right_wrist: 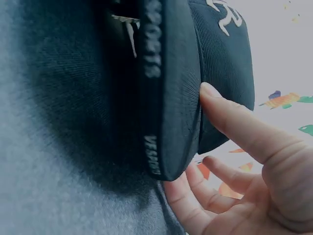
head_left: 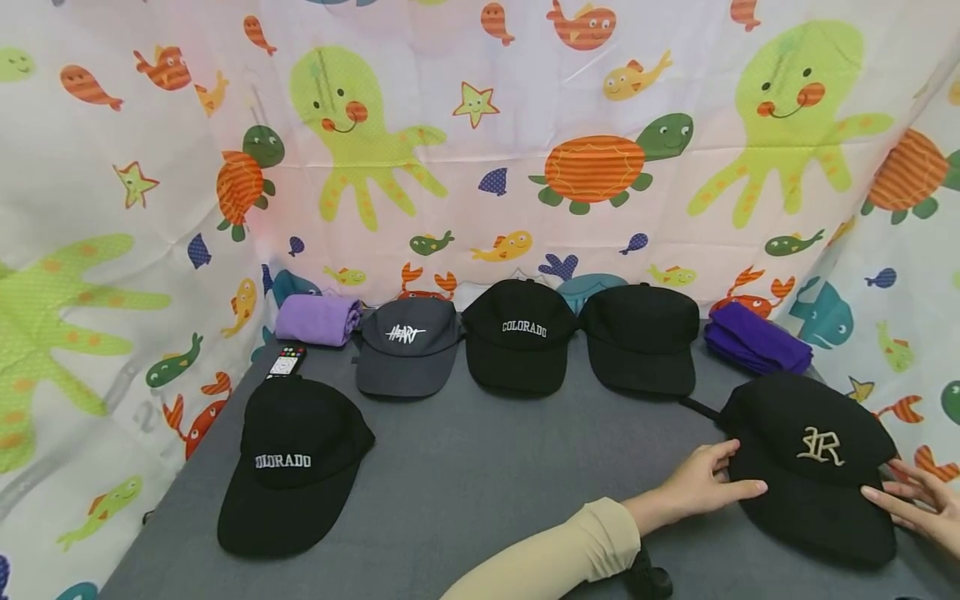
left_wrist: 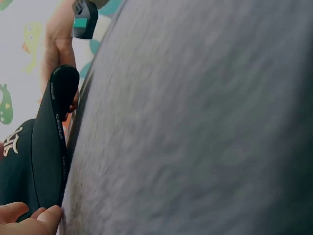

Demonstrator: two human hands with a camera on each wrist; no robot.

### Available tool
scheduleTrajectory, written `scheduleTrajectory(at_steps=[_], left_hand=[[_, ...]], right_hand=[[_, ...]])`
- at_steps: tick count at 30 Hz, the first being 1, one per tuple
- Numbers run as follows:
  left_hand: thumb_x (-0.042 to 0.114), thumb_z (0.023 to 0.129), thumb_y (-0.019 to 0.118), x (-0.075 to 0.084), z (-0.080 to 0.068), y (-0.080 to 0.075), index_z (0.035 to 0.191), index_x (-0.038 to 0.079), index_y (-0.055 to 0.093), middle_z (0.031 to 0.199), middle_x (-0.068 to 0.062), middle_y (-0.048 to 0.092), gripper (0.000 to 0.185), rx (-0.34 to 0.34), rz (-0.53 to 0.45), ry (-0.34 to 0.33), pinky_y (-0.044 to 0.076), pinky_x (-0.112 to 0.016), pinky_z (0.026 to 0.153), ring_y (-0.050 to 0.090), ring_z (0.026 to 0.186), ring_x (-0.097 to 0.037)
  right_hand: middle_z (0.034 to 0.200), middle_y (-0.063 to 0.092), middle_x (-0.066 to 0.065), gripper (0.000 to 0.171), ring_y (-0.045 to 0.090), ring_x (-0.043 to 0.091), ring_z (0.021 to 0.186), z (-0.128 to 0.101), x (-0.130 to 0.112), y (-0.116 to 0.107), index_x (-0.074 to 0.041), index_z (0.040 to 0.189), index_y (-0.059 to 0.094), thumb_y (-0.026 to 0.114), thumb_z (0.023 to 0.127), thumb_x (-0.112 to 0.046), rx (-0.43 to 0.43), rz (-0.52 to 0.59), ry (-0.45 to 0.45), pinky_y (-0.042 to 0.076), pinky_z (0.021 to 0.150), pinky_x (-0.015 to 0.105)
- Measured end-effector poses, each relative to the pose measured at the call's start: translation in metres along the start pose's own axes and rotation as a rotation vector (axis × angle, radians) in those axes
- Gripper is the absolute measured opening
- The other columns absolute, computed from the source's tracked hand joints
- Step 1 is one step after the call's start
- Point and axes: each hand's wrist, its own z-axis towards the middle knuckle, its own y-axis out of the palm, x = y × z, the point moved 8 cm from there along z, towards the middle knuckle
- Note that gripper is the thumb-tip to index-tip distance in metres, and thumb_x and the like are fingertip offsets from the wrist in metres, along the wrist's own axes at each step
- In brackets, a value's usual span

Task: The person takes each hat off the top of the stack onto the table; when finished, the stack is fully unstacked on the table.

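The black cap with the gold monogram (head_left: 817, 467) lies at the near right corner of the grey worktop (head_left: 465, 467), brim toward the person, crown away, so its long axis runs front to back; both hands flank it, neither clearly nearer. The left hand (head_left: 701, 485) lies on the cap's left side, fingers straight and resting on the brim's edge; the right hand (head_left: 917, 504) touches the right edge, fingers spread, one fingertip (right_wrist: 211, 91) against the brim, nothing pinched. So the cap sits between the two grips; the other caps (head_left: 517, 337) lie well apart behind.
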Motion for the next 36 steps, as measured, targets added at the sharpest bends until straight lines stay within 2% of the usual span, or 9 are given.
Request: scheduleTrajectory(at_steps=[6,8,14,18,21,26,32,35,36], left_hand=[[0.023,0.085,0.067,0.004,0.008,-0.007,0.14,0.017,0.042,0.135,0.005,0.042,0.06,0.032,0.134,-0.003,0.043,-0.01,0.085,0.05,0.115,-0.003],[0.024,0.085,0.067,0.005,0.011,-0.008,0.14,0.017,0.042,0.135,0.005,0.042,0.061,0.039,0.159,-0.001,0.042,-0.009,0.084,0.051,0.114,-0.003],[0.028,0.085,0.067,0.009,0.02,-0.012,0.141,0.021,0.04,0.136,0.007,0.042,0.062,0.041,0.214,-0.013,0.042,-0.009,0.083,0.053,0.111,-0.002],[0.031,0.085,0.066,0.012,0.022,-0.013,0.142,0.022,0.038,0.135,0.008,0.043,0.064,0.016,0.327,0.023,0.041,-0.006,0.078,0.052,0.102,0.005],[0.032,0.086,0.064,0.017,0.022,-0.012,0.144,0.02,0.036,0.126,0.011,0.047,0.066,-0.009,0.436,0.083,0.037,-0.005,0.068,0.047,0.083,0.007],[0.031,0.087,0.063,0.021,0.018,-0.013,0.143,0.019,0.036,0.127,0.01,0.047,0.063,-0.03,0.449,0.122,0.037,-0.004,0.068,0.05,0.085,0.005],[0.029,0.088,0.062,0.018,0.012,-0.015,0.142,0.026,0.039,0.135,0.006,0.046,0.058,-0.038,0.377,0.078,0.041,-0.006,0.079,0.055,0.11,-0.002],[0.03,0.089,0.062,0.019,0.009,-0.017,0.142,0.027,0.038,0.133,0.007,0.047,0.058,-0.045,0.369,0.093,0.04,-0.005,0.079,0.055,0.109,-0.001],[0.03,0.089,0.062,0.02,0.008,-0.018,0.142,0.028,0.038,0.132,0.008,0.048,0.058,-0.047,0.373,0.102,0.04,-0.005,0.078,0.055,0.109,-0.001]], right_hand=[[0.099,0.048,0.019,0.092,0.042,-0.017,0.067,0.013,-0.005,0.003,-0.001,0.147,-0.003,0.06,0.09,-0.036,-0.028,0.004,-0.037,0.048,0.054,0.019],[0.106,0.041,0.034,0.092,0.039,-0.018,0.066,0.017,-0.006,0.003,0.003,0.146,-0.002,0.058,0.09,-0.038,-0.034,-0.019,-0.041,0.047,0.054,0.019],[0.122,0.031,0.044,0.093,0.033,-0.022,0.066,0.025,-0.011,0.004,0.01,0.144,0.001,0.055,0.091,-0.043,-0.048,-0.065,-0.052,0.046,0.054,0.018],[0.13,0.024,0.044,0.094,0.054,0.014,0.084,0.028,-0.013,0.008,0.01,0.144,-0.002,0.052,0.091,-0.047,-0.06,-0.068,-0.016,0.05,0.064,0.029],[0.136,0.017,0.044,0.097,0.032,0.053,0.107,0.03,-0.012,0.01,0.008,0.144,-0.005,0.049,0.09,-0.051,-0.055,-0.058,0.023,0.044,0.081,0.05],[0.14,0.01,0.043,0.094,0.023,0.062,0.117,0.035,-0.013,0.004,0.001,0.147,-0.005,0.05,0.09,-0.05,0.054,-0.022,0.017,0.03,0.087,0.067],[0.144,0.007,0.04,0.086,0.022,0.06,0.121,0.037,-0.022,-0.002,-0.013,0.149,-0.003,0.054,0.092,-0.04,0.162,0.012,-0.069,0.03,0.088,0.065],[0.148,0.018,0.025,0.081,0.027,0.042,0.128,0.029,-0.037,-0.006,-0.023,0.15,0.004,0.057,0.09,-0.038,0.227,-0.001,-0.11,0.039,0.091,0.036],[0.148,0.019,0.024,0.079,0.026,0.041,0.129,0.024,-0.048,-0.007,-0.023,0.15,0.006,0.057,0.091,-0.035,0.235,0.015,-0.132,0.038,0.094,0.035]])
